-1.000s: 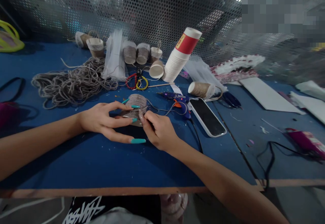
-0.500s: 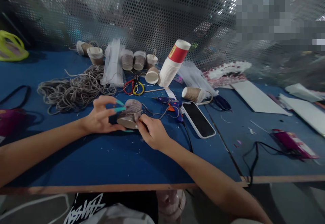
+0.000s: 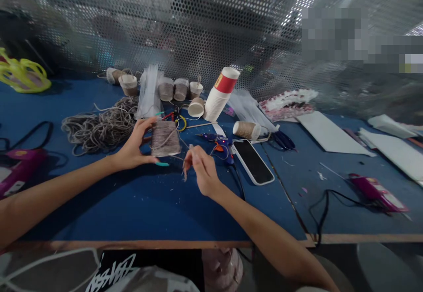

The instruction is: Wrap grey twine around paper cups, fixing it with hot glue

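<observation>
My left hand (image 3: 132, 151) grips a paper cup wound with grey cord (image 3: 165, 139), thumb underneath and fingers at the top. The cup lies sideways, its wrapped side facing me. Just right of it, my right hand (image 3: 204, 173) is closed in a pinch on loose cord, and a strand runs from there to the cup. Behind the cup lie scissors (image 3: 182, 123) with red and yellow handles. A blue glue gun (image 3: 211, 138) rests beyond my right hand. Left of the cup is a tangled heap of grey cord (image 3: 99, 126).
A tall leaning stack of paper cups (image 3: 216, 102) stands behind. Several wrapped cups (image 3: 165, 90) line the back. Right of my hand is a phone (image 3: 254, 162). Purple glue guns lie at far left (image 3: 21, 168) and far right (image 3: 376, 190). A perforated screen (image 3: 198, 31) closes the back.
The cup has turned so its wrapped side faces me instead of its rim. My right hand has moved from the cup's edge to the right, drawing cord. The view has shifted slightly.
</observation>
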`<action>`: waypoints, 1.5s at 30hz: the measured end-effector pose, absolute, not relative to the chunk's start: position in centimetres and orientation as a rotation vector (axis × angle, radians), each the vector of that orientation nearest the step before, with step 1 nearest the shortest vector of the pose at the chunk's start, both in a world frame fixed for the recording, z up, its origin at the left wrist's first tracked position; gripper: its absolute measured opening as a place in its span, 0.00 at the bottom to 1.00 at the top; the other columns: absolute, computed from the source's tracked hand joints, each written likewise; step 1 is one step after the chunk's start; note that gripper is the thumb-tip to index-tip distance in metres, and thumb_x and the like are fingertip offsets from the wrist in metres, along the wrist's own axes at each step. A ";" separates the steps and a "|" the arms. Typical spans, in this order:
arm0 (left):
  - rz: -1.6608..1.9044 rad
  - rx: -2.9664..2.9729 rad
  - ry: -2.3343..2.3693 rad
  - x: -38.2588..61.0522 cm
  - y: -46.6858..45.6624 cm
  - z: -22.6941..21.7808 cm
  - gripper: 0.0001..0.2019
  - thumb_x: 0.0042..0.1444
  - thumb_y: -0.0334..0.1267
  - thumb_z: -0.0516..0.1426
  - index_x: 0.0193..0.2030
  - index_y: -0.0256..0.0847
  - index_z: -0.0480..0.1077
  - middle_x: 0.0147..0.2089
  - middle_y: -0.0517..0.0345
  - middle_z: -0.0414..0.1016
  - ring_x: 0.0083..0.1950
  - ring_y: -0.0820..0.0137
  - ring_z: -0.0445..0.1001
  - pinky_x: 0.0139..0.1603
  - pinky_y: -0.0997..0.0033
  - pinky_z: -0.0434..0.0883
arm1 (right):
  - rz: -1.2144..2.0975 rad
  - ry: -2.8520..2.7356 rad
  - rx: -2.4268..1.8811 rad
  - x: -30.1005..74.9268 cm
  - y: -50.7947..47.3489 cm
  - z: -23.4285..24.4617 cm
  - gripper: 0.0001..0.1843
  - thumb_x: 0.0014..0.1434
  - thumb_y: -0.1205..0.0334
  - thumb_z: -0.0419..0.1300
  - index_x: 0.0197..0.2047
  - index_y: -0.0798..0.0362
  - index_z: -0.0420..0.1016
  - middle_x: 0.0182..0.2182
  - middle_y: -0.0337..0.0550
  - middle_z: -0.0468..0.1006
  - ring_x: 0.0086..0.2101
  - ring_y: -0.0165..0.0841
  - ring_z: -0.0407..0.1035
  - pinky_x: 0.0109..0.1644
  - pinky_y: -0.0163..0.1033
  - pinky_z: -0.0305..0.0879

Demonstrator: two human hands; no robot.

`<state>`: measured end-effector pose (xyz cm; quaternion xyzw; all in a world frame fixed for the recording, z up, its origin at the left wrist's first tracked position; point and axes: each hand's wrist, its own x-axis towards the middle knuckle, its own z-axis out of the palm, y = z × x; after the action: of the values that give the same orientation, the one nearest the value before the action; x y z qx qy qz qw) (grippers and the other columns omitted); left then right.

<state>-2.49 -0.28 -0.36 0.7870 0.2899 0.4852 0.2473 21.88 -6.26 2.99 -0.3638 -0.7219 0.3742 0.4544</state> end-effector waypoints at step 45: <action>1.376 1.809 0.470 -1.3 1.4 -1.9 0.46 0.48 0.39 0.70 0.68 0.58 0.49 0.62 0.48 0.55 0.51 0.63 0.74 0.39 0.70 0.78 | 0.271 -2.624 -1.207 20.7 0.4 8.6 0.09 0.65 0.60 0.48 0.42 0.54 0.65 0.32 0.47 0.68 0.33 0.35 0.60 0.38 0.41 0.55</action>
<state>-1.28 1.39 -1.91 0.7148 0.1856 0.5435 0.3990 20.66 0.41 8.64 -0.4130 -0.8980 0.0928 0.1200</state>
